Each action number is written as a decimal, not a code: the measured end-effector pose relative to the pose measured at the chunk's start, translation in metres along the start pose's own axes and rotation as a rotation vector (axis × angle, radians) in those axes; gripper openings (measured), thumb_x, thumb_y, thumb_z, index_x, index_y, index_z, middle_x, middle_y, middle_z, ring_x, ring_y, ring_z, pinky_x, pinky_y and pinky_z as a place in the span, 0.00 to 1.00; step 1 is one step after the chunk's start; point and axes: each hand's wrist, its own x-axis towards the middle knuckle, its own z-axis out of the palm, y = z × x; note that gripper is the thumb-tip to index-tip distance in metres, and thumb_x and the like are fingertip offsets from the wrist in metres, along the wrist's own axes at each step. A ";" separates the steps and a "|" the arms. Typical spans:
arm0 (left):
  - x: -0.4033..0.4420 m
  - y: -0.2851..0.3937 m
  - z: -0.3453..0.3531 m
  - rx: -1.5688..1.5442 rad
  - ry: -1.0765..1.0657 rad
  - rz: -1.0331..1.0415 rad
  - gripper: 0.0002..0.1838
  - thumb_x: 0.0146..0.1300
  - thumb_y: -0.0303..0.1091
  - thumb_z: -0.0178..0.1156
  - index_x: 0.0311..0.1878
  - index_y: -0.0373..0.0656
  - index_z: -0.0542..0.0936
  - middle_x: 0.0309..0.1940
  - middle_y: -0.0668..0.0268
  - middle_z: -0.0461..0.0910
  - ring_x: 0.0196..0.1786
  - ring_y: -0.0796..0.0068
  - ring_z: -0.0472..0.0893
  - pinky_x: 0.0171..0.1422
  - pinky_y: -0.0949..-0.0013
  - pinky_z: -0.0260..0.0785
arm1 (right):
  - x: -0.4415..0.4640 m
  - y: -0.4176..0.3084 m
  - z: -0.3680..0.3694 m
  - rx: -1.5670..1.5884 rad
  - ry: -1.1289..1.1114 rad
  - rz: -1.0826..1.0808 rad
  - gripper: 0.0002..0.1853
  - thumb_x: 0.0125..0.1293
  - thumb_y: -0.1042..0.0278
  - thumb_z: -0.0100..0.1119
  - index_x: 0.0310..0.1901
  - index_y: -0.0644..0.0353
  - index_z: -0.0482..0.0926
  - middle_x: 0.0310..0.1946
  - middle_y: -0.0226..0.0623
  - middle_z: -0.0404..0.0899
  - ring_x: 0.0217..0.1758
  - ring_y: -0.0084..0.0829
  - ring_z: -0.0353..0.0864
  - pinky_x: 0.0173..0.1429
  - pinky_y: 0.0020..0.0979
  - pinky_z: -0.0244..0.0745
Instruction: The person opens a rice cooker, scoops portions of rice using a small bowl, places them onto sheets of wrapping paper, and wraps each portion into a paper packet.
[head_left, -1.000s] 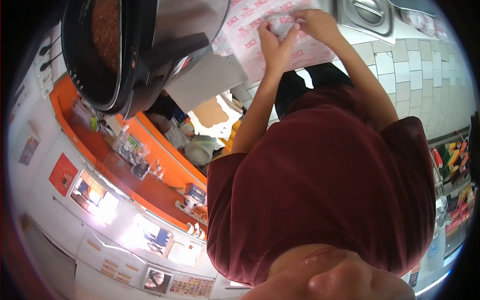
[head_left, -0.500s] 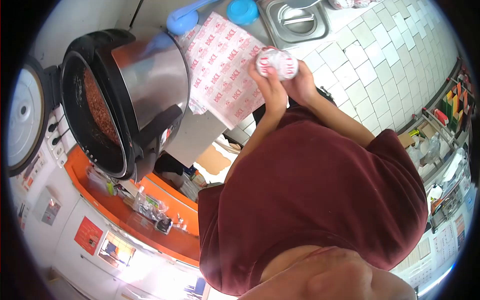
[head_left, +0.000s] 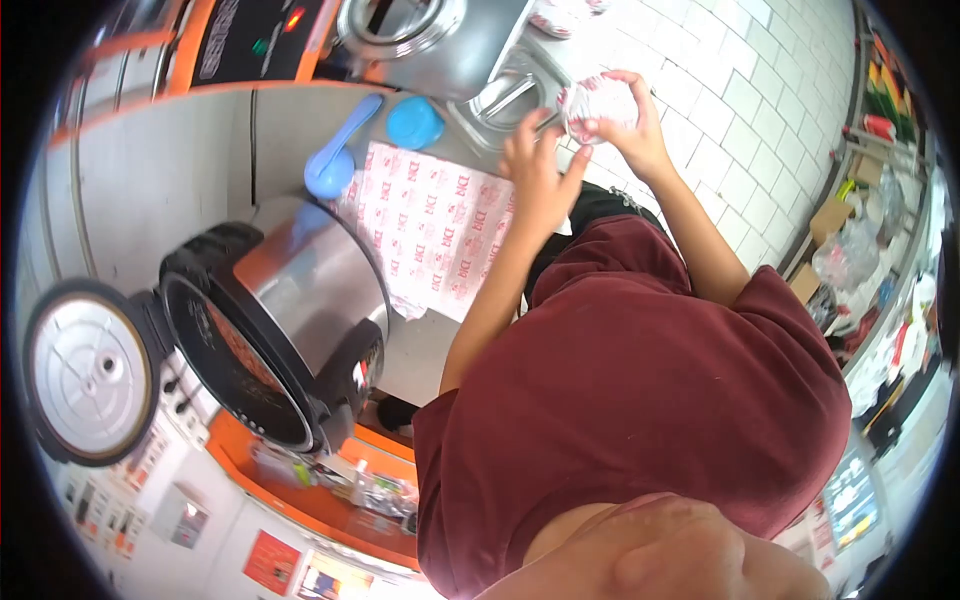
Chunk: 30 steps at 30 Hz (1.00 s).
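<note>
A food-service kitchen, it seems
Open cooker (head_left: 325,275) at left, lidded steel pan (head_left: 507,99) at upper centre, printed paper (head_left: 432,225) between, white tiles (head_left: 725,115) upper right.

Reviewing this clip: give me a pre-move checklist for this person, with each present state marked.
1. Packet held: ok, in the right hand.
2. Left hand free: ok, open, nothing visible in it.
3. Packet's wrap fully closed: cannot tell, blurred and partly covered.
4. Paper laid out: ok, beside the cooker.
5. Cooker lid closed: not ok, it stands open.
6. Scoop out of the cooker: ok, near the paper.
</note>
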 end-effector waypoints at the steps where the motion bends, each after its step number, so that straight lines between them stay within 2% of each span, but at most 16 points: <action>1: 0.006 -0.007 -0.005 0.071 0.032 0.060 0.30 0.56 0.51 0.66 0.59 0.47 0.73 0.63 0.60 0.65 0.65 0.53 0.61 0.66 0.44 0.50 | 0.006 0.005 -0.002 -0.067 0.125 -0.136 0.35 0.49 0.62 0.78 0.55 0.59 0.68 0.49 0.38 0.75 0.54 0.26 0.74 0.54 0.29 0.74; 4: 0.022 -0.038 0.000 0.400 0.079 0.202 0.28 0.51 0.48 0.70 0.54 0.49 0.76 0.57 0.61 0.69 0.60 0.54 0.67 0.59 0.50 0.61 | 0.037 0.041 -0.021 -0.134 0.264 -0.105 0.33 0.52 0.60 0.76 0.55 0.60 0.67 0.44 0.40 0.80 0.47 0.26 0.80 0.49 0.30 0.77; 8: 0.016 -0.080 0.012 0.490 -0.085 0.261 0.24 0.51 0.43 0.70 0.51 0.50 0.76 0.47 0.64 0.72 0.53 0.59 0.73 0.50 0.58 0.70 | 0.074 0.076 -0.016 -0.051 0.322 -0.122 0.32 0.54 0.53 0.74 0.54 0.58 0.69 0.38 0.42 0.83 0.38 0.31 0.84 0.45 0.32 0.78; 10: 0.002 -0.078 0.000 0.539 -0.159 0.121 0.18 0.56 0.39 0.67 0.49 0.48 0.77 0.43 0.64 0.74 0.47 0.58 0.77 0.48 0.60 0.72 | 0.080 0.060 -0.003 -0.411 0.245 0.053 0.30 0.55 0.45 0.71 0.52 0.55 0.72 0.39 0.45 0.84 0.35 0.38 0.85 0.41 0.35 0.79; 11: -0.005 -0.079 -0.004 0.551 -0.156 0.112 0.18 0.56 0.39 0.67 0.49 0.48 0.77 0.43 0.64 0.74 0.47 0.58 0.77 0.48 0.60 0.72 | 0.084 0.067 0.007 -0.405 0.257 -0.061 0.29 0.54 0.39 0.68 0.49 0.52 0.76 0.35 0.40 0.84 0.38 0.40 0.83 0.43 0.38 0.76; 12: -0.014 -0.083 -0.006 0.513 -0.146 0.058 0.15 0.57 0.38 0.65 0.47 0.47 0.77 0.44 0.63 0.75 0.45 0.58 0.78 0.48 0.59 0.73 | 0.087 0.072 0.013 -0.393 0.242 -0.065 0.29 0.54 0.39 0.68 0.49 0.52 0.76 0.35 0.40 0.84 0.38 0.40 0.83 0.43 0.38 0.76; 14: -0.022 -0.089 -0.010 0.492 -0.110 -0.023 0.12 0.58 0.36 0.64 0.45 0.47 0.78 0.44 0.63 0.75 0.44 0.57 0.78 0.47 0.59 0.73 | 0.095 0.081 0.023 -0.881 0.261 -0.275 0.28 0.53 0.39 0.68 0.47 0.50 0.79 0.35 0.36 0.82 0.43 0.38 0.79 0.47 0.40 0.72; 15: -0.025 -0.093 -0.012 0.458 -0.090 -0.002 0.11 0.59 0.35 0.63 0.45 0.46 0.78 0.44 0.62 0.75 0.43 0.56 0.79 0.46 0.58 0.73 | 0.101 0.088 0.030 -0.903 0.352 -0.438 0.27 0.52 0.39 0.68 0.47 0.48 0.81 0.36 0.35 0.79 0.46 0.39 0.75 0.48 0.41 0.69; 16: -0.031 -0.098 -0.015 0.429 -0.064 0.008 0.10 0.60 0.34 0.61 0.45 0.46 0.78 0.43 0.61 0.75 0.42 0.55 0.79 0.45 0.58 0.74 | 0.103 0.093 0.031 -0.883 0.370 -0.488 0.26 0.52 0.40 0.67 0.50 0.45 0.81 0.41 0.36 0.77 0.45 0.40 0.74 0.48 0.41 0.69; 18: -0.036 -0.101 -0.020 0.391 -0.012 0.072 0.10 0.60 0.33 0.60 0.45 0.45 0.78 0.43 0.62 0.75 0.45 0.57 0.78 0.48 0.57 0.72 | 0.103 0.079 0.040 -0.936 0.408 -0.536 0.25 0.53 0.43 0.68 0.52 0.39 0.81 0.38 0.39 0.76 0.44 0.40 0.74 0.48 0.41 0.69; 20: -0.042 -0.089 -0.027 0.335 0.002 0.074 0.12 0.58 0.33 0.61 0.45 0.44 0.78 0.45 0.63 0.74 0.49 0.59 0.75 0.53 0.56 0.68 | 0.108 0.091 0.042 -0.816 0.389 -0.550 0.22 0.54 0.47 0.69 0.49 0.46 0.82 0.37 0.41 0.76 0.43 0.41 0.74 0.47 0.39 0.70; 22: -0.060 -0.085 -0.021 0.244 0.060 0.058 0.14 0.56 0.33 0.62 0.47 0.44 0.78 0.48 0.62 0.74 0.51 0.59 0.73 0.55 0.58 0.67 | 0.114 0.099 0.037 -0.806 0.378 -0.600 0.13 0.58 0.54 0.68 0.39 0.53 0.85 0.38 0.40 0.80 0.44 0.40 0.77 0.46 0.39 0.72; 24: -0.082 -0.080 -0.013 0.097 0.127 0.000 0.14 0.55 0.31 0.62 0.47 0.43 0.78 0.47 0.61 0.74 0.50 0.59 0.75 0.53 0.58 0.68 | 0.123 0.106 0.026 -0.646 0.367 -0.440 0.12 0.60 0.56 0.67 0.38 0.55 0.85 0.35 0.39 0.81 0.45 0.40 0.78 0.47 0.39 0.72; 26: -0.106 -0.063 -0.013 -0.017 0.208 -0.034 0.14 0.55 0.30 0.63 0.46 0.42 0.78 0.47 0.61 0.74 0.48 0.59 0.76 0.52 0.58 0.69 | 0.129 0.103 0.022 -0.702 0.361 -0.399 0.12 0.61 0.56 0.67 0.36 0.56 0.85 0.32 0.39 0.81 0.45 0.41 0.77 0.47 0.40 0.72; 27: -0.119 -0.059 -0.009 -0.018 0.244 -0.047 0.14 0.55 0.30 0.63 0.46 0.42 0.78 0.47 0.61 0.74 0.48 0.59 0.76 0.52 0.58 0.69 | 0.128 0.099 0.026 -0.702 0.330 -0.424 0.12 0.61 0.56 0.67 0.36 0.56 0.85 0.32 0.39 0.81 0.45 0.41 0.77 0.47 0.40 0.72; 30: -0.156 -0.060 0.001 -0.096 0.282 -0.122 0.14 0.55 0.30 0.62 0.46 0.42 0.78 0.47 0.61 0.75 0.48 0.58 0.76 0.52 0.58 0.69 | 0.122 0.090 0.035 -0.888 0.575 -0.677 0.14 0.58 0.57 0.70 0.34 0.61 0.81 0.34 0.42 0.78 0.42 0.41 0.73 0.48 0.38 0.69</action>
